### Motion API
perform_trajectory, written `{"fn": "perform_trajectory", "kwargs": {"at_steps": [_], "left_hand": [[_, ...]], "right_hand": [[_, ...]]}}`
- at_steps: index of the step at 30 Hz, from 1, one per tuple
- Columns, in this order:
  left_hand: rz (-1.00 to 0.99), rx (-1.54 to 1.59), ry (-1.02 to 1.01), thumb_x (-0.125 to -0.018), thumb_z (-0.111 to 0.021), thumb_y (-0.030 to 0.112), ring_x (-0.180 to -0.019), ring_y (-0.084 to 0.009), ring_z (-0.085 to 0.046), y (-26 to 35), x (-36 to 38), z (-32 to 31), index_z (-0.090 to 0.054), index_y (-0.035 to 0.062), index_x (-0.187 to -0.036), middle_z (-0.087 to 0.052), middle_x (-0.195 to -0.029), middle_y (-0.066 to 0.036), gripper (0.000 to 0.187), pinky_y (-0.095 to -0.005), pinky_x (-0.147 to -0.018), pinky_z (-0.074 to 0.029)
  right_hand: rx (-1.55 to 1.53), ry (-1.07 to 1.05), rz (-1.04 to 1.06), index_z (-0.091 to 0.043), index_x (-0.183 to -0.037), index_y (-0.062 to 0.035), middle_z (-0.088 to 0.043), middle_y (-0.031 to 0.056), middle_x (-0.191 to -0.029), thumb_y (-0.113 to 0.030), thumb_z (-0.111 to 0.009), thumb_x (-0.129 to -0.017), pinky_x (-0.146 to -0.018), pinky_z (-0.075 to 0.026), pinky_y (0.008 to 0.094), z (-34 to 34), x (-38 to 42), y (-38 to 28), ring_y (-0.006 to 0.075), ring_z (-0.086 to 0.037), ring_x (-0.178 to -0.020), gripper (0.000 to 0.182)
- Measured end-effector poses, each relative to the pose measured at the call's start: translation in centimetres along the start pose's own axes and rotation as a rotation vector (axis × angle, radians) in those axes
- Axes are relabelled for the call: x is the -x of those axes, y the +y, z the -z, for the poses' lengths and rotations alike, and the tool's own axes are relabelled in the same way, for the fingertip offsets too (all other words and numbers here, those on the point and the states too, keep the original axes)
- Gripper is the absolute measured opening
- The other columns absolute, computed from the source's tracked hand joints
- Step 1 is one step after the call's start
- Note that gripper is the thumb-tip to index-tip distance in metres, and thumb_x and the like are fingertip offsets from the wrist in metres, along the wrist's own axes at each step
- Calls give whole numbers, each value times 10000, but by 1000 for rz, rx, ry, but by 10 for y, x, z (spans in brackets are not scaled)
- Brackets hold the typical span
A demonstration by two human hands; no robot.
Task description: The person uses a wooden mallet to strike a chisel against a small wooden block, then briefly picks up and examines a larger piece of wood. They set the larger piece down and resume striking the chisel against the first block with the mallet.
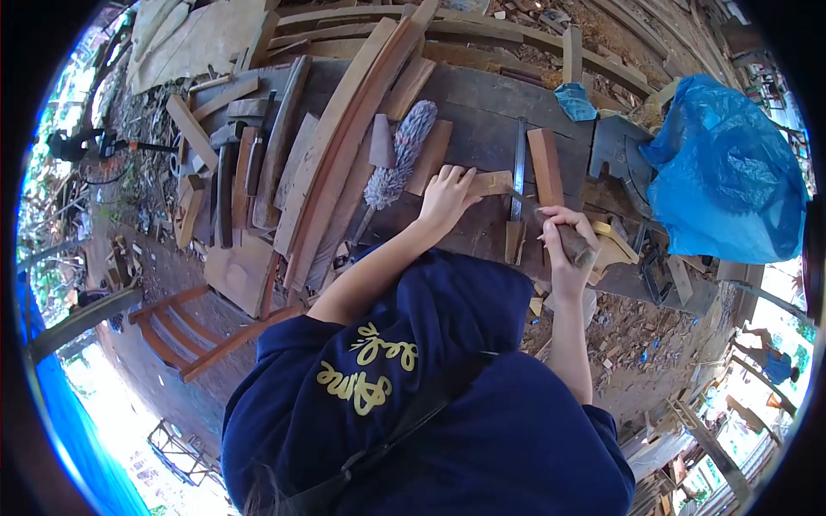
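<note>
Pressure from my left hand [445, 199] was what kept the small wooden piece [492, 182] steady: the palm lay flat, fingers spread over its near end, pinning it to the dark tabletop [482, 129] just right of the shaggy duster [397, 159] and the long planks [340, 146]. To do this well, I judged, the hold had to bear straight down so the piece could not skate, with the fingertips kept clear of the working end. That arm reached forward, nearly straight, elbow low, wrist level.

Between my hands the metal blade [519, 159] lay lengthwise beside the reddish block [545, 165].

My right hand [564, 245] was closed in a full fist around the tool handle [575, 243], its thin shank running up toward the wooden piece. The grip looked firm, thumb wrapped over, forearm drawn in close and bent at the elbow. I thought short, controlled strokes along the grain would suit best. The blue plastic sheet [727, 172] sat well off to the right.
</note>
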State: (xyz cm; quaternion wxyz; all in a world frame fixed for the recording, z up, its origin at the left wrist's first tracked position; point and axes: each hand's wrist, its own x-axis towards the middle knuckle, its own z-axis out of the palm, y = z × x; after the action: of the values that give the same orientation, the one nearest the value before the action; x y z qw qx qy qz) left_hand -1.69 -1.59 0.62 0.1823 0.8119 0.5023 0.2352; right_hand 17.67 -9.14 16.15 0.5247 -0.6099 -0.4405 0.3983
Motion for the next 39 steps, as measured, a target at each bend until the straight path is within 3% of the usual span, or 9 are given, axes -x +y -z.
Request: {"fn": "perform_trajectory", "kwargs": {"at_steps": [2, 5, 13, 25, 28, 31, 34, 37, 39], "left_hand": [[9, -6, -9, -755, -744, 326, -1055, -265, -538, 0, -2, -3, -609, 61, -1217, -590, -1051, -75, 550, -395, -852, -472], [58, -9, -40, -784, -724, 342, -1052, -283, -544, 2, -4, -2, -616, 86, -1221, -592, -1073, -79, 517, -412, -865, -493], [89, -18, -40, -769, -735, 340, -1029, -279, -543, 3, -5, -2, -630, 105, -1198, -591, -1068, -69, 500, -402, -850, -503], [104, 12, -38, -764, -744, 338, -1030, -279, -544, 3, -5, -1, -640, 109, -1183, -588, -1063, -69, 490, -400, -845, -506], [109, 15, -42, -766, -742, 340, -1030, -281, -544, 3, -5, -1, -640, 114, -1183, -587, -1060, -69, 485, -400, -842, -508], [110, 19, -44, -770, -739, 344, -1031, -281, -543, 3, -5, -1, -640, 115, -1184, -585, -1061, -68, 483, -402, -843, -509], [111, 22, -45, -774, -735, 349, -1035, -282, -541, 2, -5, -2, -639, 113, -1185, -583, -1067, -68, 484, -403, -847, -509], [113, 17, -51, -776, -733, 352, -1040, -282, -539, 2, -5, -2, -637, 111, -1190, -580, -1074, -68, 488, -405, -850, -509], [112, 19, -57, -777, -733, 353, -1042, -281, -538, 2, -4, -2, -636, 110, -1193, -580, -1077, -69, 491, -405, -851, -509]], "right_hand": [[41, -75, 125, -607, -876, 15, -691, 101, -988, 38, -641, -851, -824, -490, 255, -3, -8, 2, 119, -624, -893, 48], [67, -91, 148, -609, -866, 19, -698, 91, -963, 35, -648, -840, -809, -496, 257, -7, -16, 6, 109, -625, -873, 49], [75, -96, 49, -614, -835, 19, -708, 86, -916, 24, -652, -833, -762, -497, 250, -18, -41, -3, 93, -628, -796, 38], [186, -216, 184, -602, -846, 10, -698, 84, -929, 26, -623, -849, -677, -458, 217, -26, -62, -10, 58, -565, -708, 26], [205, -237, 176, -603, -854, 5, -696, 87, -933, 23, -630, -859, -683, -480, 216, -26, -62, -10, 62, -586, -727, 33], [169, -155, 13, -625, -904, 4, -698, 90, -944, 26, -648, -862, -695, -520, 229, -28, -62, -11, 85, -633, -764, 53], [5, -109, -22, -653, -906, 7, -712, 57, -874, 2, -710, -824, -726, -513, 243, -22, -62, -15, 95, -661, -794, 100], [172, -77, -3, -668, -921, 0, -696, 23, -814, 10, -721, -810, -687, -514, 238, -14, -62, -16, 84, -662, -762, 123], [449, -55, 175, -676, -914, -22, -674, 21, -740, -47, -750, -803, -655, -511, 240, -11, -61, -16, 86, -657, -719, 135]]}}
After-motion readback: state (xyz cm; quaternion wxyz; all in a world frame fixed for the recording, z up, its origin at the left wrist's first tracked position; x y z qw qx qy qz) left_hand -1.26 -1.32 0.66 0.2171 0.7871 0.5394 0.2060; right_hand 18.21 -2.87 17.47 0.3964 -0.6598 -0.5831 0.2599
